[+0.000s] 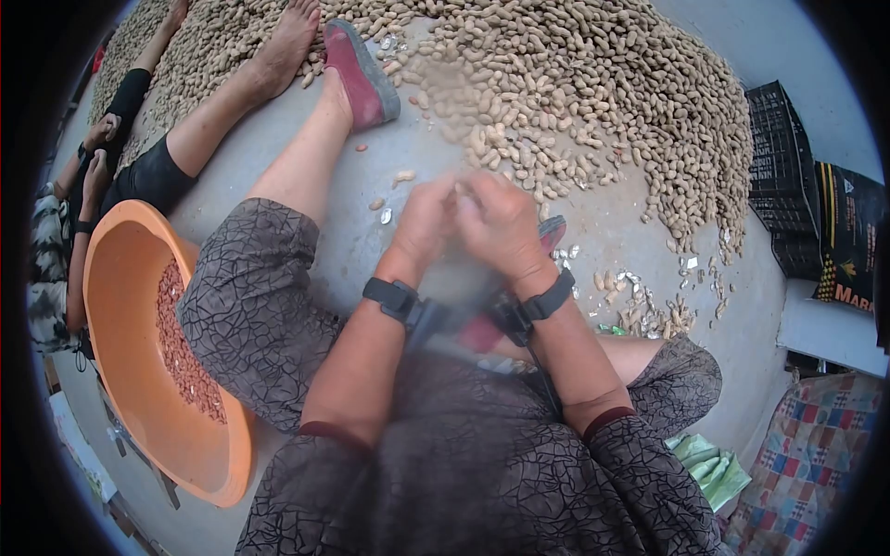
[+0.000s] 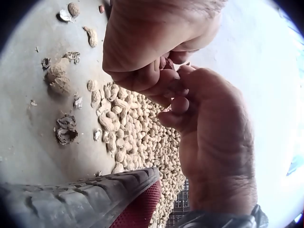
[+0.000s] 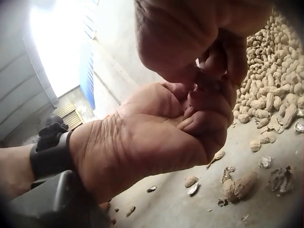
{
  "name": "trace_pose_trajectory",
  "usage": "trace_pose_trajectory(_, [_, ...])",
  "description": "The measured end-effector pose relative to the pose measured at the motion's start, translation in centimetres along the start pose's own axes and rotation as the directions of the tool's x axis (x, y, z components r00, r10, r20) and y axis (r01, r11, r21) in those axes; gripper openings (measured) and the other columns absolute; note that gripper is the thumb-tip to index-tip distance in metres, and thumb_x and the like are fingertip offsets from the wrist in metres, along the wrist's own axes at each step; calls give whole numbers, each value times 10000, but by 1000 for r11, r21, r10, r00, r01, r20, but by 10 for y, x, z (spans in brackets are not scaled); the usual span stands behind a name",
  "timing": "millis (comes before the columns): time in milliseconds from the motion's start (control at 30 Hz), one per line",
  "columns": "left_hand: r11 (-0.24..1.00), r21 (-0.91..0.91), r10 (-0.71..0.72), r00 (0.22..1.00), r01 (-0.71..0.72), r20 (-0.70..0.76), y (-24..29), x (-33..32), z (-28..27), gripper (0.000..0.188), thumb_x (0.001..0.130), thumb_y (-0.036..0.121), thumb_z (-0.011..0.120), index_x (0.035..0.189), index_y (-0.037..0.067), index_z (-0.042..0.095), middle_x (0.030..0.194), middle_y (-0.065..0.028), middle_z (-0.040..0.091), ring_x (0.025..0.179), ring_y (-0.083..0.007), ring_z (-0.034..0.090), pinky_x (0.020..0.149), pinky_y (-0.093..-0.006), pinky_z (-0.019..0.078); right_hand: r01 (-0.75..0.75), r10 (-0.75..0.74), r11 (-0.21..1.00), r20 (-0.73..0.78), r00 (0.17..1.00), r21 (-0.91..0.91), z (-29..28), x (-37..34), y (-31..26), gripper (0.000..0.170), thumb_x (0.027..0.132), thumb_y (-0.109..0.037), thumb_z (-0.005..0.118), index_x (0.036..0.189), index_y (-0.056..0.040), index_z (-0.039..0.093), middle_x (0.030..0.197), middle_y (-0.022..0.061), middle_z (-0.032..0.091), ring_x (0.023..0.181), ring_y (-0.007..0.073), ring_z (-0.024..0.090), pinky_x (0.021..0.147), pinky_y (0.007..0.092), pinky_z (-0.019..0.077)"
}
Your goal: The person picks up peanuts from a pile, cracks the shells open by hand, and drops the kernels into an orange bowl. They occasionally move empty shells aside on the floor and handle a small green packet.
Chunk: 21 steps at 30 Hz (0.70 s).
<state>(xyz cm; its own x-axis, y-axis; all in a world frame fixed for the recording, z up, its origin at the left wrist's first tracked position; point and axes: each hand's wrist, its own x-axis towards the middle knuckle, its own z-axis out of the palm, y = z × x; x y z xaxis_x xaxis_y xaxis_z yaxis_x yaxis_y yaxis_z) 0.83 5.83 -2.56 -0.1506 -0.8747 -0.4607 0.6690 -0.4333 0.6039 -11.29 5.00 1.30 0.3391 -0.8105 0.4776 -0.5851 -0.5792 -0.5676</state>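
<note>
In front of my lap, my left hand (image 1: 425,222) and right hand (image 1: 501,222) meet at the fingertips, blurred in the head view. The left wrist view has the left hand (image 2: 152,47) with fingers curled in, a dark red peanut kernel (image 2: 169,63) showing between them. The right hand (image 2: 216,128) presses its thumb and bent fingers against the left fingertips there. From the right wrist view, the left hand (image 3: 152,137) lies palm up under the right hand (image 3: 190,35). Both hands pinch a small peanut at their meeting point, mostly hidden by the fingers.
A large heap of unshelled peanuts (image 1: 593,83) covers the floor ahead. An orange basin (image 1: 130,269) holding red kernels (image 1: 181,343) stands at my left. Broken shells (image 1: 654,315) lie near my right leg. Black crates (image 1: 783,167) stand at right; another person's bare foot (image 1: 289,46) rests by the heap.
</note>
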Motion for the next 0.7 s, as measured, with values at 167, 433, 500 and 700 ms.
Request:
trace_pose_trajectory(167, [997,73,-7,994,-1,110,-2,4,-6,189,915,177,463,895,28,577,667,5,520,478,-26,393,384,-166,268,-497,466,809,173,868,314,-1,-2,10,183,775,-108,573,913,10,588,796,140,618,648,245,611,595,362,483])
trace_pose_trajectory(433, [983,182,28,999,-19,-44,3,3,-9,235,912,129,472,1038,-47,565,683,-11,528,478,-30,371,389,-170,278,-677,663,468,281,694,568,-18,3,32,213,801,-150,606,937,15,601,783,50,621,599,124,579,580,268,476])
trace_pose_trajectory(500, [988,156,34,993,-16,-111,6,6,-12,237,919,137,466,1027,-50,561,678,-15,527,473,-32,367,388,-170,276,-663,655,458,278,702,593,-27,7,33,209,808,-153,603,931,16,610,783,41,623,600,110,574,591,262,478])
trace_pose_trajectory(700, [987,71,153,968,-141,-199,9,13,-19,226,928,145,457,995,-52,546,661,-34,523,466,-44,367,384,-170,272,-642,545,698,347,763,317,-24,16,44,215,806,-163,588,926,4,648,762,89,655,667,165,614,637,303,494])
